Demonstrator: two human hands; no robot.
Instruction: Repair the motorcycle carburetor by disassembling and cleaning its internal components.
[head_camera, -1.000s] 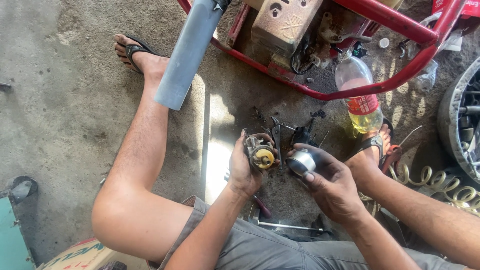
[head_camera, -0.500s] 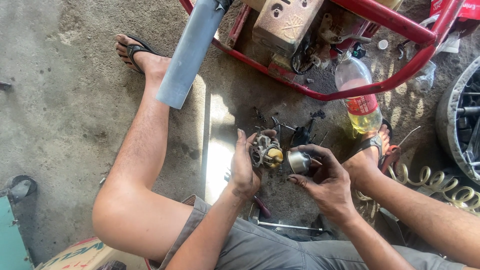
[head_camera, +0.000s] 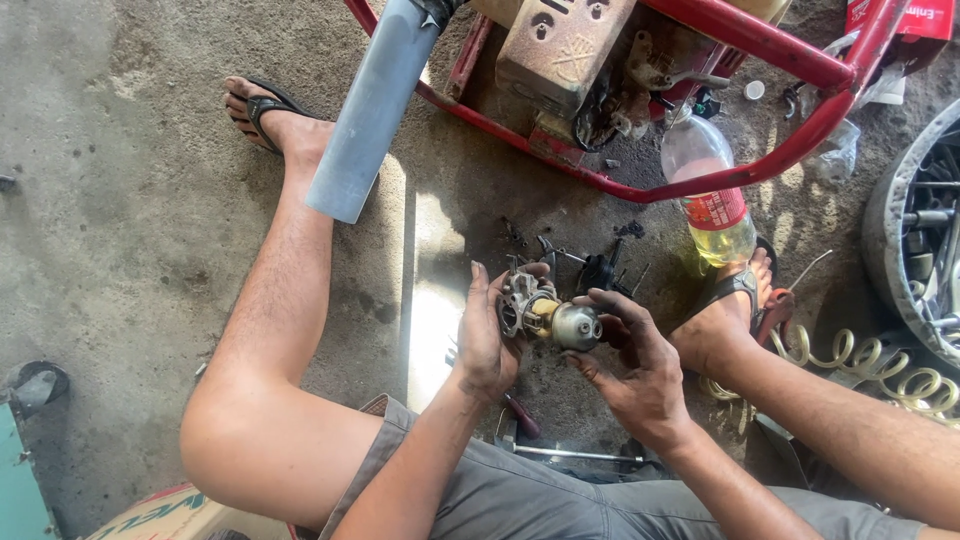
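Head view shows your left hand (head_camera: 487, 340) gripping a small carburetor (head_camera: 524, 304) above the concrete floor (head_camera: 120, 200), while your right hand (head_camera: 630, 365) pinches its round metal bowl (head_camera: 577, 326) against it. You seem to be fitting the bowl; next it likely needs seating squarely. Loose small parts (head_camera: 600, 265) lie just beyond, with an oil bottle (head_camera: 710, 190) and red engine frame (head_camera: 760, 60) crowding behind.

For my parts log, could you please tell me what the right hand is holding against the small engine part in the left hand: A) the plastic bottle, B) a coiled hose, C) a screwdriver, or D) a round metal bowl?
D: the right hand cups a round metal bowl against the engine part.
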